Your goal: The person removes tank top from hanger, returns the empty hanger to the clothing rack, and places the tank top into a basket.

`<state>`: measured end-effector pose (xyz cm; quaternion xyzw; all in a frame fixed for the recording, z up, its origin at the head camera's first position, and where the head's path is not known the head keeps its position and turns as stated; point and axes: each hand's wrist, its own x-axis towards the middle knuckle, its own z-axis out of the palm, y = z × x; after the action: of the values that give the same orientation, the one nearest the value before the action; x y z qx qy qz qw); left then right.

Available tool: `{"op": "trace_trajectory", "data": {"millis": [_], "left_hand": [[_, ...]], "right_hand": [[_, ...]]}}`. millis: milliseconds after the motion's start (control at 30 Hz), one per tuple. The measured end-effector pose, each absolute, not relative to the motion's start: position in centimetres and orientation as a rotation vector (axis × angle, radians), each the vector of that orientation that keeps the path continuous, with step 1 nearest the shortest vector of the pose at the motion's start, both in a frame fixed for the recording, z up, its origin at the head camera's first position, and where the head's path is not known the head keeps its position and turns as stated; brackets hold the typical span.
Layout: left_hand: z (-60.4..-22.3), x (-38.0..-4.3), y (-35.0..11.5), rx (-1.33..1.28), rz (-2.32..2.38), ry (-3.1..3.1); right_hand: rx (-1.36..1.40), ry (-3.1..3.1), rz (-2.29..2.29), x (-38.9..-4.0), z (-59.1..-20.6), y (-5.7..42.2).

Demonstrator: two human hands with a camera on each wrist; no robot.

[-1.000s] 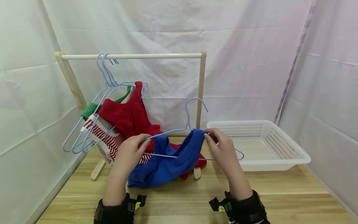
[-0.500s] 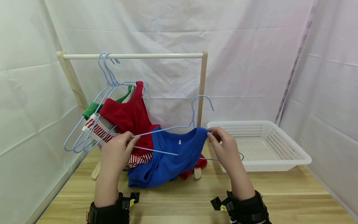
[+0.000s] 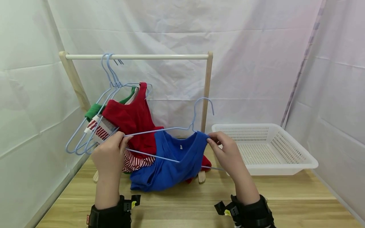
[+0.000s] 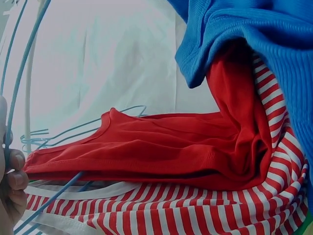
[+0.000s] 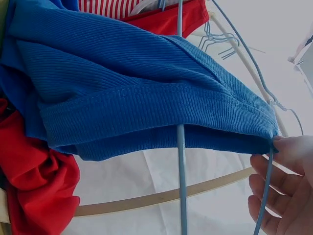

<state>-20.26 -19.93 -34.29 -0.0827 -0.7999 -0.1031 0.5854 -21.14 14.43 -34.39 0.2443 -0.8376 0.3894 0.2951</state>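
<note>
In the head view my left hand (image 3: 109,156) pinches the left end of a light blue wire hanger (image 3: 171,128). My right hand (image 3: 226,152) pinches the right shoulder strap of a blue sleeveless top (image 3: 171,172) against the hanger. The lower wire crosses the top's left front, enters the neck opening and comes out at the right armhole. The hanger's left half lies outside the top. In the right wrist view the wire passes through the ribbed armhole, with my right fingers (image 5: 269,181) at the strap. The hanger's hook (image 3: 203,98) points up, apart from the rail.
A wooden rack with a white rail (image 3: 165,57) stands behind. Hangers at its left carry a red top (image 3: 131,115), a striped garment (image 3: 138,161) and a green one (image 3: 92,111). At right, a white basket (image 3: 296,164) sits on the wooden table (image 3: 299,196).
My left hand has moved left with its grip on the hanger's end, more of which shows outside the top. The blue top's neckline has spread, revealing a small label. My right hand has barely moved.
</note>
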Motion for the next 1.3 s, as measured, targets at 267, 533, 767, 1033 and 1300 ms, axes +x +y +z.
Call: {"op": "trace_trajectory", "data": {"millis": [267, 533, 767, 1033, 1300], "left_hand": [[-34.1, -19.8, -20.5, -0.075, -0.266, -1.827], [-33.8, -19.3, -20.5, 0.033, -0.318, -1.787], [-33.4, -18.9, -20.5, 0.109, -0.329, -1.762], [-33.0, -18.0, -21.1, 0.227, -0.377, -1.782], [-32.7, -17.4, -21.6, 0.271, -0.436, -1.802]], "right_hand": [[0.552, -2.269, 1.069, -21.3, -34.4, 14.9], [0.508, -2.270, 1.088, -21.4, -34.4, 15.5], [0.478, -2.280, 1.114, -21.8, -34.6, 16.0], [0.429, -2.316, 1.122, -22.3, -34.9, 16.5], [0.391, -2.366, 1.138, -22.6, -35.1, 16.7]]}}
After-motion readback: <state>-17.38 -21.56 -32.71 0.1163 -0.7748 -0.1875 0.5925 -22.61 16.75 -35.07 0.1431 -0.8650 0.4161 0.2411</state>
